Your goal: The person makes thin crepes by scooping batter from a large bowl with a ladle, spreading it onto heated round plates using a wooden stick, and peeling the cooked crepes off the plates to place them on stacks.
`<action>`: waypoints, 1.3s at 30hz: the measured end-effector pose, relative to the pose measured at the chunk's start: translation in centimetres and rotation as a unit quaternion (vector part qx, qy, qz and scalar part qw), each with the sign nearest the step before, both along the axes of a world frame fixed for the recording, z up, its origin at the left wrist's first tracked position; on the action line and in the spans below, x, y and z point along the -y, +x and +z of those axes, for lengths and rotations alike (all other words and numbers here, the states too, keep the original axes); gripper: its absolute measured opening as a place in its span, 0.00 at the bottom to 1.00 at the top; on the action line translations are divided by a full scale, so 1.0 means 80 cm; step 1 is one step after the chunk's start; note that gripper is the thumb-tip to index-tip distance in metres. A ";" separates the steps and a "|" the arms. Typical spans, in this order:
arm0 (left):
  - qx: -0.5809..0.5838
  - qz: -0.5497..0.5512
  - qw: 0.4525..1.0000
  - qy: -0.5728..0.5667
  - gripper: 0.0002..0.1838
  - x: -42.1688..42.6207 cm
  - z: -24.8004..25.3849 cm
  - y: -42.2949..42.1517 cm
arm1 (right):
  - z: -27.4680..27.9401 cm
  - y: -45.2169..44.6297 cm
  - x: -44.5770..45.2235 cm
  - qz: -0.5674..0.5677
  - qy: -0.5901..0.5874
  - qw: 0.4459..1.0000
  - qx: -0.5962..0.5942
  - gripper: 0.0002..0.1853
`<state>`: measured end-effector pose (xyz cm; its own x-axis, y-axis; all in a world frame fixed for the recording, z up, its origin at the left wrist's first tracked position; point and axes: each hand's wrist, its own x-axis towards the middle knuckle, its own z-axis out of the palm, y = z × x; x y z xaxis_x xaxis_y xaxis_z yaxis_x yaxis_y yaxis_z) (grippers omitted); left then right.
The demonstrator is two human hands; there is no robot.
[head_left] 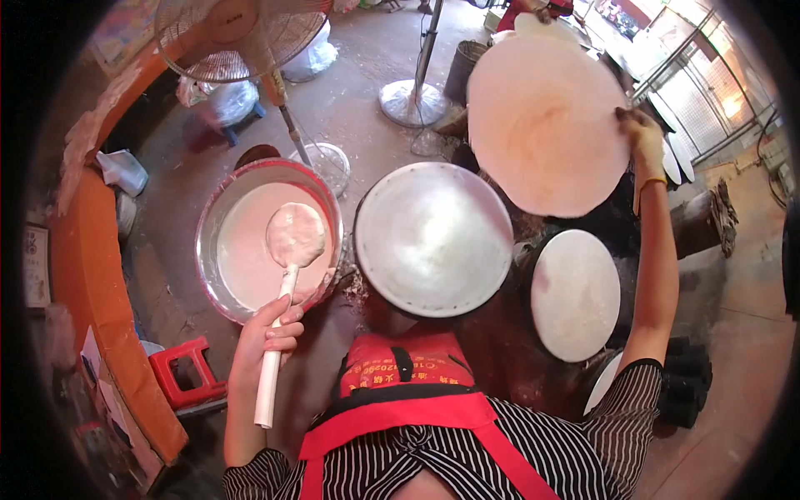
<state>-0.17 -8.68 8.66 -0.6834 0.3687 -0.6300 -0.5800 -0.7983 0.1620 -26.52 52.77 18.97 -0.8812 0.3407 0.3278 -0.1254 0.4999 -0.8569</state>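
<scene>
Grey floor beyond; in the left hand, a gripped white-handled ladle, long axis forward, head over the batter basin; in the right hand, clasped at its right edge, a pale disc; between them, nearer the left, a round metal plate.

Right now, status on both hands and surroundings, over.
Left hand gripping ladle over basin. Right hand holding pale disc by edge. Fan stands beyond basin, apparently blocking neither hand.

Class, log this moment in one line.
left hand: holds ladle over basin; right hand: grips edge of large disc; center: metal plate
</scene>
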 end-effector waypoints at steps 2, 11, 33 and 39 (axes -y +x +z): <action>-0.016 -0.001 1.000 0.018 0.14 -0.034 0.005 -0.010 | 0.015 -0.019 -0.060 -0.103 -0.076 0.992 0.010 0.15; -0.004 0.104 0.989 0.104 0.18 -0.229 0.082 -0.043 | -0.269 -0.173 -0.284 -0.262 -0.445 0.856 0.032 0.18; -0.064 -0.304 0.921 -0.235 0.15 -0.398 0.026 -0.114 | -0.363 0.165 -0.117 0.058 -0.545 0.806 0.224 0.14; -0.533 -0.247 0.456 -0.668 0.10 -0.375 -0.225 -0.183 | -0.429 0.370 0.107 -0.085 -0.185 0.969 0.138 0.19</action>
